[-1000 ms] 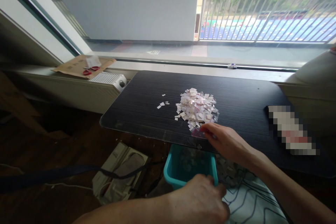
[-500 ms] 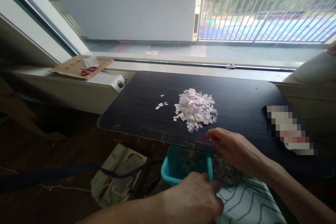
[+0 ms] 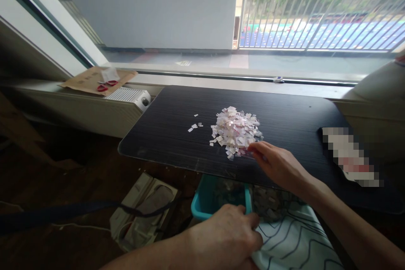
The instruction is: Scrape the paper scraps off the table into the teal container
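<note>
white bits make a pile [image 3: 234, 128] midway along the black tabletop [image 3: 158, 135], with a few strays [image 3: 194, 126] to its left. the right hand [image 3: 275, 162] pinches what looks like a thin clear piece at the pile's near right side. the left hand [image 3: 230, 230] curls by a teal bin [image 3: 202, 214] below the near edge; i cannot tell its grip. some bits lie dimly in the bin, so the work seems begun, with much left. the widest room runs toward the left edge; a pixelated object [image 3: 349, 156] crowds the right edge.
</note>
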`<move>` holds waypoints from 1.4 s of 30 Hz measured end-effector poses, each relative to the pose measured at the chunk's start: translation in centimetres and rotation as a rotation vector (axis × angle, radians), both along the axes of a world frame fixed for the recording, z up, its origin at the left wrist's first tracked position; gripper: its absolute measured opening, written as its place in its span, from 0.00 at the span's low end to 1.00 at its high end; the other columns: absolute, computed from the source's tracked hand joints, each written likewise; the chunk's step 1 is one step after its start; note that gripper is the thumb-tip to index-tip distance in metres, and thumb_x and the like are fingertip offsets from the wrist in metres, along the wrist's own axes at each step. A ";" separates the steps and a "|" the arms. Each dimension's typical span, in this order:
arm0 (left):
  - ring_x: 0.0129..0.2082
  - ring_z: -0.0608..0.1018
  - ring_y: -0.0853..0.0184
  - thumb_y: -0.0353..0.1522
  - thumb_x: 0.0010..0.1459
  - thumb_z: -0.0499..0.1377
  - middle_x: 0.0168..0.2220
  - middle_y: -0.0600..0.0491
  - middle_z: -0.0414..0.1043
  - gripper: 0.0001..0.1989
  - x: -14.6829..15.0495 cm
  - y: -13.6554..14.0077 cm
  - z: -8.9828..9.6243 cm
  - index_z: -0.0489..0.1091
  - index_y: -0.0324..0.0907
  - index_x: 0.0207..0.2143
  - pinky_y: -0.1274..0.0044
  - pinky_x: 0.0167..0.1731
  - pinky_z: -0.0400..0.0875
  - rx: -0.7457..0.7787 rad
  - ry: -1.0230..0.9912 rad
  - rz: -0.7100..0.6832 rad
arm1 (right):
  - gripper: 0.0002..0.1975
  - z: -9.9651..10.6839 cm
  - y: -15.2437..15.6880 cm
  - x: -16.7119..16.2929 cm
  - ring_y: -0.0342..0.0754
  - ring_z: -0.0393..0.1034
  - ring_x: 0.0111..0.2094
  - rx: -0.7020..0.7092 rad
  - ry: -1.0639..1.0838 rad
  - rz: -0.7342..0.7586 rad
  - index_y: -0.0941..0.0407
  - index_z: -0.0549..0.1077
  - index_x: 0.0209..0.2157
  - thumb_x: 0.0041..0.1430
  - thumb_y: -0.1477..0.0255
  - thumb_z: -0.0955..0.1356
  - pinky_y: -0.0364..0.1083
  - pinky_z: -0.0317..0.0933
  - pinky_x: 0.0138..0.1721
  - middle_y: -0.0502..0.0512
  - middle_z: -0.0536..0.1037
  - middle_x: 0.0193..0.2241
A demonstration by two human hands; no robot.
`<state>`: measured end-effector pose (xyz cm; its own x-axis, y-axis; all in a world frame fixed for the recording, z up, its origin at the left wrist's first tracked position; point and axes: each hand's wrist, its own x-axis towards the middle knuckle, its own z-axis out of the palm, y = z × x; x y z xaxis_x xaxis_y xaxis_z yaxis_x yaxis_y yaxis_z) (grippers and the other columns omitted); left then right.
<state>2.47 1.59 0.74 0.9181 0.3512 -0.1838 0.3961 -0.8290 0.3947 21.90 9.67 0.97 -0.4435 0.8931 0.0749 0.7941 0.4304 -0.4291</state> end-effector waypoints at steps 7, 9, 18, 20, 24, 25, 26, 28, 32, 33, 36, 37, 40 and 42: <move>0.28 0.73 0.60 0.47 0.57 0.61 0.33 0.52 0.70 0.18 -0.1 0.0 -0.1 0.73 0.40 0.30 0.72 0.20 0.64 -0.002 -0.005 -0.009 | 0.11 0.4 0.1 -0.4 0.48 0.74 0.36 -0.041 0.013 0.092 0.54 0.71 0.44 0.66 0.74 0.60 0.43 0.63 0.36 0.54 0.78 0.39; 0.28 0.73 0.60 0.47 0.57 0.62 0.33 0.52 0.70 0.19 -0.1 -0.1 -0.1 0.73 0.40 0.30 0.72 0.20 0.63 -0.004 -0.003 -0.008 | 0.10 0.4 0.2 -0.4 0.49 0.74 0.37 -0.006 -0.002 0.056 0.55 0.71 0.44 0.66 0.73 0.60 0.44 0.63 0.36 0.55 0.78 0.40; 0.28 0.73 0.61 0.47 0.58 0.61 0.33 0.52 0.70 0.18 0.0 -0.1 -0.1 0.73 0.40 0.31 0.72 0.20 0.65 0.002 -0.011 -0.007 | 0.12 0.6 0.6 -1.1 0.49 0.74 0.37 0.000 -0.071 0.082 0.54 0.71 0.45 0.68 0.72 0.58 0.43 0.62 0.35 0.55 0.78 0.41; 0.28 0.73 0.61 0.46 0.58 0.61 0.33 0.52 0.70 0.18 0.0 -0.1 -0.2 0.73 0.40 0.31 0.72 0.20 0.64 -0.002 -0.012 -0.009 | 0.12 0.6 0.6 -1.3 0.49 0.74 0.37 0.004 -0.092 0.081 0.54 0.71 0.45 0.67 0.73 0.59 0.43 0.61 0.35 0.55 0.78 0.41; 0.28 0.74 0.61 0.47 0.57 0.62 0.33 0.51 0.70 0.18 0.1 -0.1 -0.1 0.73 0.39 0.30 0.74 0.20 0.64 -0.006 -0.007 -0.023 | 0.11 0.5 0.4 -1.2 0.48 0.74 0.36 -0.037 -0.077 0.127 0.53 0.71 0.44 0.66 0.73 0.59 0.42 0.61 0.34 0.53 0.79 0.39; 0.28 0.74 0.61 0.47 0.57 0.62 0.33 0.51 0.70 0.19 0.2 -0.1 0.0 0.73 0.39 0.30 0.73 0.20 0.64 -0.006 -0.005 -0.022 | 0.11 0.5 0.4 -1.2 0.48 0.74 0.36 -0.036 -0.066 0.119 0.53 0.71 0.43 0.66 0.73 0.59 0.43 0.61 0.34 0.53 0.79 0.39; 0.28 0.74 0.61 0.47 0.57 0.62 0.32 0.51 0.70 0.19 0.3 -0.1 0.0 0.73 0.39 0.30 0.73 0.20 0.65 -0.006 -0.002 -0.019 | 0.11 0.4 0.4 -1.1 0.48 0.74 0.36 -0.028 -0.059 0.102 0.53 0.71 0.44 0.67 0.73 0.59 0.43 0.62 0.35 0.54 0.79 0.40; 0.28 0.74 0.60 0.46 0.57 0.62 0.32 0.51 0.70 0.18 0.5 -0.1 0.1 0.73 0.39 0.30 0.72 0.19 0.65 -0.008 0.009 -0.019 | 0.12 0.4 0.5 -1.0 0.50 0.74 0.37 -0.012 -0.057 0.060 0.54 0.71 0.45 0.67 0.72 0.59 0.44 0.62 0.36 0.55 0.78 0.41; 0.27 0.74 0.60 0.45 0.58 0.62 0.33 0.52 0.70 0.17 0.6 -0.1 0.1 0.73 0.40 0.30 0.72 0.19 0.65 -0.014 0.013 -0.036 | 0.12 0.7 0.3 -1.0 0.49 0.74 0.36 -0.059 -0.068 0.067 0.54 0.72 0.44 0.66 0.73 0.59 0.44 0.62 0.35 0.55 0.78 0.39; 0.28 0.74 0.60 0.45 0.58 0.62 0.33 0.52 0.70 0.17 0.7 -0.1 0.0 0.73 0.40 0.30 0.72 0.20 0.65 -0.015 0.010 -0.036 | 0.12 0.8 0.2 -1.1 0.49 0.74 0.35 -0.071 -0.063 0.074 0.54 0.72 0.44 0.66 0.73 0.59 0.43 0.62 0.35 0.54 0.78 0.38; 0.29 0.74 0.60 0.46 0.57 0.62 0.33 0.52 0.70 0.17 0.7 -0.1 -0.1 0.73 0.40 0.30 0.71 0.21 0.65 -0.019 -0.003 -0.030 | 0.11 1.0 0.0 -1.4 0.48 0.74 0.35 -0.067 -0.042 0.076 0.54 0.72 0.44 0.66 0.73 0.60 0.43 0.61 0.35 0.54 0.78 0.38; 0.29 0.74 0.60 0.46 0.58 0.62 0.32 0.52 0.70 0.17 0.7 -0.1 -0.1 0.73 0.40 0.30 0.71 0.20 0.65 -0.021 -0.006 -0.032 | 0.11 1.0 0.1 -1.6 0.48 0.74 0.35 -0.059 -0.044 0.078 0.54 0.72 0.44 0.66 0.73 0.60 0.43 0.61 0.35 0.54 0.78 0.38; 0.29 0.74 0.59 0.45 0.57 0.63 0.32 0.51 0.70 0.16 0.9 -0.2 0.1 0.73 0.40 0.30 0.71 0.21 0.65 -0.023 0.000 -0.029 | 0.12 0.8 0.7 -2.3 0.48 0.74 0.36 -0.038 -0.072 0.103 0.54 0.72 0.44 0.66 0.74 0.59 0.43 0.60 0.34 0.54 0.79 0.39; 0.29 0.74 0.60 0.45 0.56 0.63 0.32 0.51 0.70 0.17 0.9 -0.2 0.3 0.72 0.40 0.29 0.72 0.22 0.65 -0.018 0.009 -0.018 | 0.12 0.7 1.2 -2.6 0.49 0.74 0.36 -0.013 -0.090 0.074 0.54 0.71 0.45 0.65 0.75 0.59 0.43 0.60 0.34 0.55 0.79 0.40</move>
